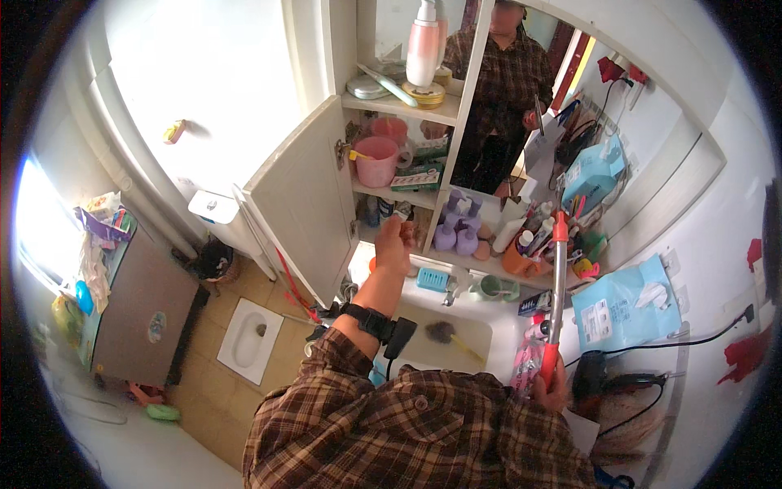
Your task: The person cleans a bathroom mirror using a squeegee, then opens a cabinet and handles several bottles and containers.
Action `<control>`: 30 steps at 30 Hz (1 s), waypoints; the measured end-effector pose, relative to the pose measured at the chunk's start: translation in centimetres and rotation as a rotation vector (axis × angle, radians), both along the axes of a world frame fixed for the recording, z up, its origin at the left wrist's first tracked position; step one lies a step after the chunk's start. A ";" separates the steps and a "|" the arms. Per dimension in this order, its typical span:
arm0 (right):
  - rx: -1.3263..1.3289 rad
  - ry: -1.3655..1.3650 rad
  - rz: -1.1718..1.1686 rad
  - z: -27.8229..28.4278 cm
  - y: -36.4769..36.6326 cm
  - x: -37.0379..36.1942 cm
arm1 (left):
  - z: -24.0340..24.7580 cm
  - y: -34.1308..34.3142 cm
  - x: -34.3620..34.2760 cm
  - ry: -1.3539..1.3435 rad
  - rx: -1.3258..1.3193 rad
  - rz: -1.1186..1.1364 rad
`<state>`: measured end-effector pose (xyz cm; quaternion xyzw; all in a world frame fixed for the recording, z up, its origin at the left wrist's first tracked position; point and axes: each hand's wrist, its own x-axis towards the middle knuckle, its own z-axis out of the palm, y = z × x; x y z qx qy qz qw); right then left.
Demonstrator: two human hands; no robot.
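Observation:
My left hand (396, 241) reaches up to the lowest compartment of the white wall cabinet (351, 163). Its fingers are bent together at a small whitish thing, which I cannot make out. Dark bottles stand behind it there. A black band with a box is strapped round my left wrist. My right hand (554, 388) is closed round the red grip of a metal rod (560, 297) with a red tip, held nearly upright in front of the shelf. Close to that hand is a pink package (525, 363) on the sink's right side.
The cabinet door (297, 196) hangs open at the left. Purple bottles (466, 241) and an orange holder (518, 259) stand on the shelf. The sink (423, 326) holds a brush (453, 336). A blue tissue pack (627, 306) and hair dryer (590, 375) are at the right.

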<state>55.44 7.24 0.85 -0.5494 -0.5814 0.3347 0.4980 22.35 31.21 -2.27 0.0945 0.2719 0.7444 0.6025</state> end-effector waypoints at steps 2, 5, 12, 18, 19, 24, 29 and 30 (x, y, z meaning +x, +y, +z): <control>0.063 -0.076 0.009 -1.4 0.2 1.2 | -1.5 0.4 -1.0 0.093 0.028 0.075; 0.074 -0.135 -0.029 -3.9 -0.2 3.0 | 0.0 0.1 -0.2 0.354 -0.059 0.182; -0.056 -0.120 -0.095 -1.8 -0.8 2.1 | 1.9 2.2 -0.1 1.706 0.150 0.639; -0.166 -0.158 -0.062 0.3 -0.6 1.5 | 3.1 3.4 0.4 2.148 0.031 0.490; -0.160 -0.158 -0.075 -0.5 -0.7 2.3 | 3.8 3.4 1.2 2.194 -0.024 0.402; -0.051 -0.175 0.045 -1.6 -0.1 2.8 | 3.3 2.8 1.1 2.118 0.127 0.464; 0.045 -0.087 0.198 -4.0 0.8 5.1 | 6.3 0.8 1.7 1.796 0.331 0.601; -0.099 0.006 0.201 -3.4 0.5 5.0 | 7.9 0.1 1.8 1.757 0.346 0.613</control>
